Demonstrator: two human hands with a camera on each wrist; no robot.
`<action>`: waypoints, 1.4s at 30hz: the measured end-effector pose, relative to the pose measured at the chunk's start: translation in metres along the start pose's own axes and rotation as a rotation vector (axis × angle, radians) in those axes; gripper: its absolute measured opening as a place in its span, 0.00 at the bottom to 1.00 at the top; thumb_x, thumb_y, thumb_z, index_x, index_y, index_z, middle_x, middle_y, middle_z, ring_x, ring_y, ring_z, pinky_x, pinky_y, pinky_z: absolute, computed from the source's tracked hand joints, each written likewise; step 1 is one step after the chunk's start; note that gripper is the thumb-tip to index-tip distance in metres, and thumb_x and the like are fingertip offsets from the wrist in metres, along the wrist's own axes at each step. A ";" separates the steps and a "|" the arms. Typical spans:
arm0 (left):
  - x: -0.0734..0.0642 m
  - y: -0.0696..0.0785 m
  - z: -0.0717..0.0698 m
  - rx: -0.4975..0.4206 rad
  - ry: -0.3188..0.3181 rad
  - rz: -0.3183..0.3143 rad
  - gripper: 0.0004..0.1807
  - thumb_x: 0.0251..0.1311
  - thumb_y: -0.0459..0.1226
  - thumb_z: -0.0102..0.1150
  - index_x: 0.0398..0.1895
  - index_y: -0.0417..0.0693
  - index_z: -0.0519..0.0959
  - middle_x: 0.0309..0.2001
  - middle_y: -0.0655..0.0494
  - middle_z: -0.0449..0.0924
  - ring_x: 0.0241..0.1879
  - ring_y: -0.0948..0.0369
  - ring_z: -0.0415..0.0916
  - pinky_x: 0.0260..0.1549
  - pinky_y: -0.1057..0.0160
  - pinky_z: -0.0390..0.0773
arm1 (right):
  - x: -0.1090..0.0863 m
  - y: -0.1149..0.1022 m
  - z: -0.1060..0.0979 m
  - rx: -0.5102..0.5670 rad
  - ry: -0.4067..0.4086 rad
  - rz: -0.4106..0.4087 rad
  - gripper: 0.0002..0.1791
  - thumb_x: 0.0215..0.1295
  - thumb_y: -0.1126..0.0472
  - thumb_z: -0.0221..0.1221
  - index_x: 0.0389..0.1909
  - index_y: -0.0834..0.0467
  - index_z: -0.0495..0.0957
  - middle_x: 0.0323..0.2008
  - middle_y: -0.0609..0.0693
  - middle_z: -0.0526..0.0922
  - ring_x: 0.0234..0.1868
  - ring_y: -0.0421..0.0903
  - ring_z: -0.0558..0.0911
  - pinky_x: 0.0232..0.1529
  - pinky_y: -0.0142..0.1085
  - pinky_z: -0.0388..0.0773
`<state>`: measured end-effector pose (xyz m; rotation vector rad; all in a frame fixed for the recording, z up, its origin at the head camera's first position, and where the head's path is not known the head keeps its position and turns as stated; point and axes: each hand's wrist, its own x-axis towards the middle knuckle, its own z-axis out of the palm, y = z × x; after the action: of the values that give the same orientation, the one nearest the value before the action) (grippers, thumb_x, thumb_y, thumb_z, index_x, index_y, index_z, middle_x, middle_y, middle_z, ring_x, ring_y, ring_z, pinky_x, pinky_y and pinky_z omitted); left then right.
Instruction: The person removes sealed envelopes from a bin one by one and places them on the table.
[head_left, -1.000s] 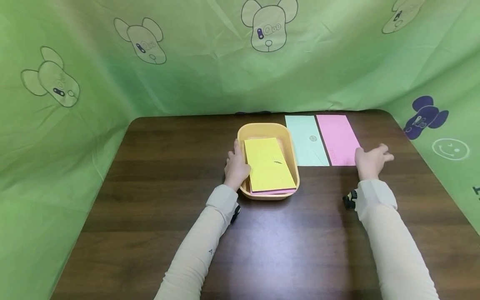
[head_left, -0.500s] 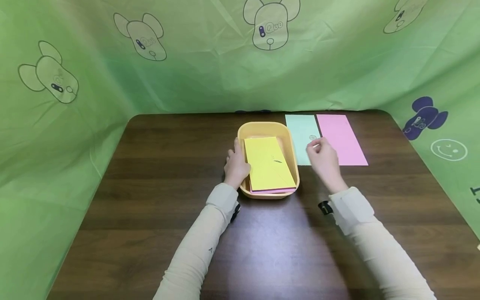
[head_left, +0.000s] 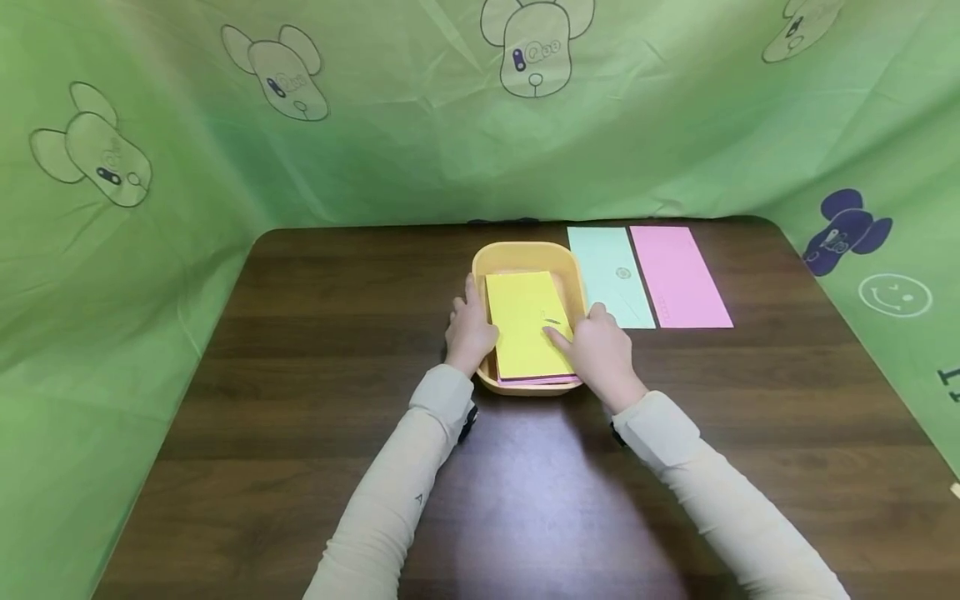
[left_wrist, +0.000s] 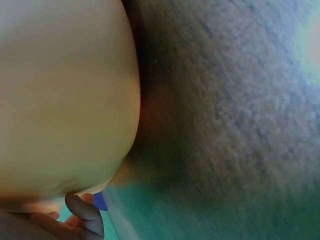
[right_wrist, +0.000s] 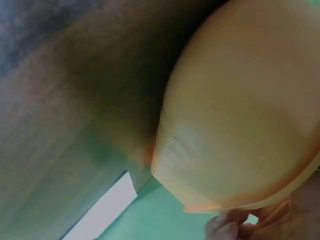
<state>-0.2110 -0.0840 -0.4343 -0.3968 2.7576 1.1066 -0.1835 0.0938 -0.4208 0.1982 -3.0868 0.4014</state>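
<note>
- Nearest, in from the bottom edge: left sleeve (head_left: pixel 382 508) and right sleeve (head_left: pixel 727 508), both pale, each with a dark device (head_left: pixel 467 423) at the wrist.
- Under both, a brown wood-grain table (head_left: pixel 300 383), with a bright patch of reflected light between the sleeves.
- At the right side of an orange-yellow basket (head_left: pixel 525 257), right hand (head_left: pixel 602 354) in a firm hold on the wall: fingers outside at the rim, thumb inside, over the yellow envelope (head_left: pixel 525 321).
- At the opposite side, left hand (head_left: pixel 470 333) likewise holding the basket, fingers along the outer wall, thumb over the rim near the yellow envelope's left edge.
- Inside the basket, the yellow envelope flat on top, marked with a small dark leaf shape; beneath, pink paper (head_left: pixel 536 381) along the lower edge.
- Just right of the basket, flat on the table, a mint envelope (head_left: pixel 609 267) with a round seal; beyond a narrow gap, a pink envelope (head_left: pixel 681 275), roughly parallel.
- Farthest, behind the table and along both sides, a green cloth (head_left: pixel 397 142) printed with cartoon animal heads and a smiley face.
</note>
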 end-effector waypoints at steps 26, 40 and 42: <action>-0.002 0.002 -0.001 0.014 -0.003 -0.006 0.50 0.58 0.30 0.55 0.77 0.58 0.37 0.63 0.38 0.60 0.59 0.44 0.66 0.51 0.46 0.73 | -0.010 -0.008 0.001 -0.072 0.140 0.018 0.28 0.61 0.45 0.61 0.20 0.69 0.79 0.26 0.61 0.72 0.24 0.58 0.76 0.19 0.46 0.72; -0.001 0.000 0.000 0.019 0.008 0.002 0.50 0.57 0.30 0.55 0.77 0.57 0.38 0.62 0.38 0.61 0.59 0.44 0.66 0.51 0.46 0.73 | -0.016 -0.002 -0.001 0.097 0.170 0.027 0.19 0.63 0.52 0.60 0.32 0.66 0.82 0.29 0.61 0.73 0.24 0.58 0.76 0.25 0.48 0.73; -0.001 0.000 0.000 0.017 0.012 0.002 0.50 0.56 0.30 0.56 0.77 0.57 0.38 0.62 0.38 0.61 0.59 0.44 0.66 0.52 0.46 0.73 | -0.017 0.000 -0.004 0.176 0.114 0.056 0.19 0.65 0.52 0.58 0.33 0.67 0.80 0.32 0.61 0.74 0.27 0.58 0.76 0.28 0.48 0.72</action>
<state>-0.2104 -0.0837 -0.4339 -0.3994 2.7766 1.0840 -0.1670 0.0966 -0.4175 0.0890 -2.9499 0.6629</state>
